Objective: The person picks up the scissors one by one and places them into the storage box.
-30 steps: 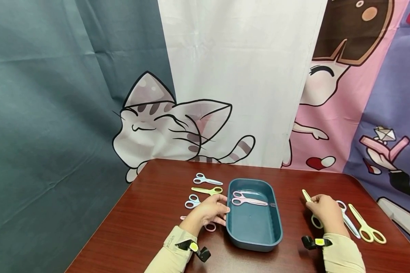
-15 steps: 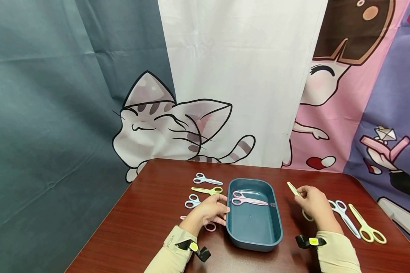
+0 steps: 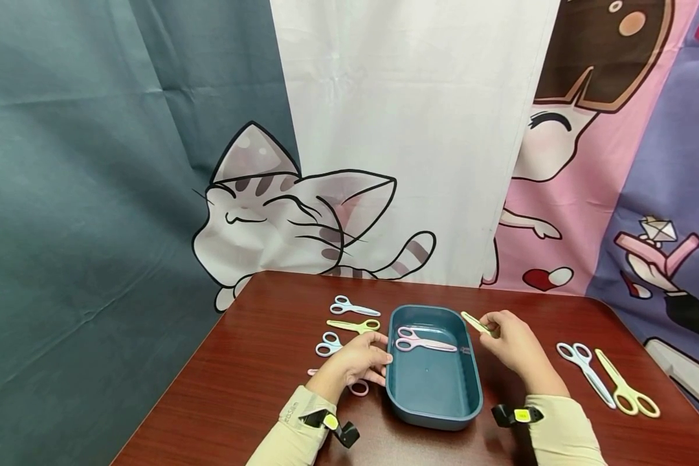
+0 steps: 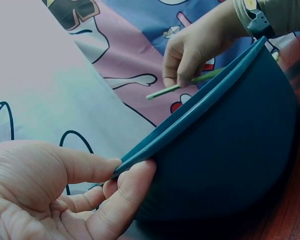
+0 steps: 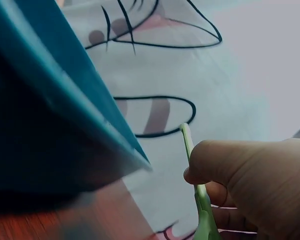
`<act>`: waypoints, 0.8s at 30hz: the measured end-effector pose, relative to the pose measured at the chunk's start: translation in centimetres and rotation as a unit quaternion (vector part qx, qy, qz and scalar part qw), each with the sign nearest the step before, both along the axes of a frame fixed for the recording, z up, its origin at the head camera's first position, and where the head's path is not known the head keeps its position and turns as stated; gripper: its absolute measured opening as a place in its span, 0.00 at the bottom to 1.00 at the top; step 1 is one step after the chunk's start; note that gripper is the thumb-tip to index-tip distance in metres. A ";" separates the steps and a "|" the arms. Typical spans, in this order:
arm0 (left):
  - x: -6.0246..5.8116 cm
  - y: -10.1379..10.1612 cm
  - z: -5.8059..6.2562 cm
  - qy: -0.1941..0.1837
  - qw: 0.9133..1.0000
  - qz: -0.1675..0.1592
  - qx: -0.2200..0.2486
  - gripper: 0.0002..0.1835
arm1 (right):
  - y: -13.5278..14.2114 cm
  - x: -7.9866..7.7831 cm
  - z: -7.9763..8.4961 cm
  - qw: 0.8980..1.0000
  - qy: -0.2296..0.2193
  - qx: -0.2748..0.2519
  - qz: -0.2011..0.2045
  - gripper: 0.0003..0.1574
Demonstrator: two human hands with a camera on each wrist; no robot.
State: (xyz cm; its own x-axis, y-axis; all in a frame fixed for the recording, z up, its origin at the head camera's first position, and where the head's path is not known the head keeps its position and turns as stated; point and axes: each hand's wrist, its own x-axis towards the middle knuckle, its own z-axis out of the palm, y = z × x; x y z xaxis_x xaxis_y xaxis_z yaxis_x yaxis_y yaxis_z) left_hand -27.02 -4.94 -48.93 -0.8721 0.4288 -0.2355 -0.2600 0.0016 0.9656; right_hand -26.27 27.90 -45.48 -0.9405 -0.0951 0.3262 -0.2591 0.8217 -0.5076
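Note:
A dark teal rectangular bin (image 3: 433,419) stands on the table with pink scissors (image 3: 425,343) lying inside. My left hand (image 3: 358,359) pinches the bin's left rim between thumb and fingers, as the left wrist view shows up close. At the bin's right side, my right hand (image 3: 515,346) holds yellow-green scissors (image 3: 475,322) by the blades, the tip pointing toward the bin's far right rim. In the right wrist view the thumb presses on the scissors (image 5: 202,212), whose handle end runs out of the frame.
Left of the bin lie blue scissors (image 3: 355,307), yellow-green scissors (image 3: 352,325), another blue pair (image 3: 328,344) and a pink pair (image 3: 358,388), partly hidden by my left hand. On the right are blue scissors (image 3: 588,372) and yellow scissors (image 3: 626,388). A cartoon cloth hangs behind the table.
My right hand has moved left with the yellow-green scissors, from beside the blue pair to the bin's right edge. The left hand and the bin have stayed in place.

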 end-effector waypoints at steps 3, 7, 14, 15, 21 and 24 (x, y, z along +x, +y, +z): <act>0.0 0.0 0.0 0.001 1.000 0.000 -0.001 0.22 | -1.0 -0.2 0.2 1.000 0.003 -0.001 0.008 0.11; 0.0 0.0 0.0 0.001 1.000 0.001 -0.002 0.22 | -2.2 -0.4 0.3 1.000 0.008 0.004 0.018 0.11; 0.0 0.0 0.1 0.002 1.000 0.002 -0.006 0.23 | -3.5 -0.1 1.0 0.999 0.026 0.014 0.034 0.12; 0.0 0.0 0.1 0.003 1.000 0.001 -0.007 0.23 | -3.7 -0.1 1.1 0.999 0.026 0.014 0.037 0.13; 0.1 0.0 0.2 0.001 1.000 -0.001 -0.007 0.23 | -5.1 0.1 1.3 0.998 0.028 0.021 0.052 0.13; 0.0 0.0 0.1 -0.001 1.000 -0.003 -0.006 0.23 | -5.7 0.2 1.4 0.997 0.031 0.029 0.059 0.13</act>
